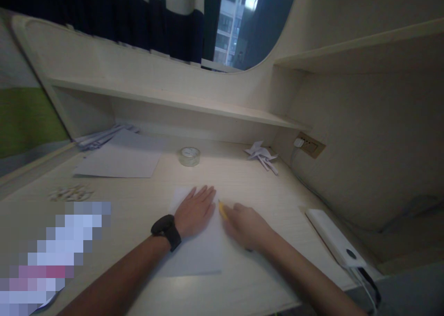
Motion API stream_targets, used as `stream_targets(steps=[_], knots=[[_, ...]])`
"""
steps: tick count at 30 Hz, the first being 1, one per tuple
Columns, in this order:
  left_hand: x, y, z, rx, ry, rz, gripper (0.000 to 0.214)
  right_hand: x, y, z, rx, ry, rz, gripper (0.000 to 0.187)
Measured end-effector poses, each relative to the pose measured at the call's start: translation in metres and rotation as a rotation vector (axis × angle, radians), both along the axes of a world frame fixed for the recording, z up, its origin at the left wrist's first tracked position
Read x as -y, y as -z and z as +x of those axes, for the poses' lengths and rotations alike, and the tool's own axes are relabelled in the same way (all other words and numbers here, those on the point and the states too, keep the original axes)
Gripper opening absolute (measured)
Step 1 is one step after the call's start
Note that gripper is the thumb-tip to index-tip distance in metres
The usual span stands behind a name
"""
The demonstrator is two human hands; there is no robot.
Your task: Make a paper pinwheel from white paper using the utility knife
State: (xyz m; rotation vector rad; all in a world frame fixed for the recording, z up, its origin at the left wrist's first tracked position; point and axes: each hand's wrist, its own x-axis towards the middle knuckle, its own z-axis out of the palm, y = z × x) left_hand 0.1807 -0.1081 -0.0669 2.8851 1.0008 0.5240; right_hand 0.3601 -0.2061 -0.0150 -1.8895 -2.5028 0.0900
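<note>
My left hand (197,212), with a black watch (164,228) on its wrist, lies flat with fingers stretched on a white sheet of paper (197,260). The sheet rests on the desk. My right hand (246,223) is closed round a yellow utility knife (222,210), just beside the right edge of the sheet. The knife's narrow tip points away from me, close to my left fingertips. Most of its body is hidden in my fist, and the right hand is slightly blurred.
A roll of clear tape (189,157) stands behind the hands. Folded paper pinwheels (262,155) lie at back right, a paper stack (121,156) at back left. Small pale pieces (71,193) are heaped at left. A white power bank-like box (333,237) with cables lies right. A shelf (180,102) overhangs the back.
</note>
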Motion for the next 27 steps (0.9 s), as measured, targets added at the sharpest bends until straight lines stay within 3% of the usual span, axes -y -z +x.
stream_targets(steps=[14, 27], knots=[[0.001, 0.000, 0.000, -0.013, 0.003, 0.015, 0.051, -0.004, -0.002, -0.001, 0.054, 0.038, 0.058, 0.028], [0.000, 0.000, -0.001, -0.036, -0.023, 0.003, 0.053, -0.020, 0.000, 0.046, 0.080, 0.205, 0.102, 0.034]])
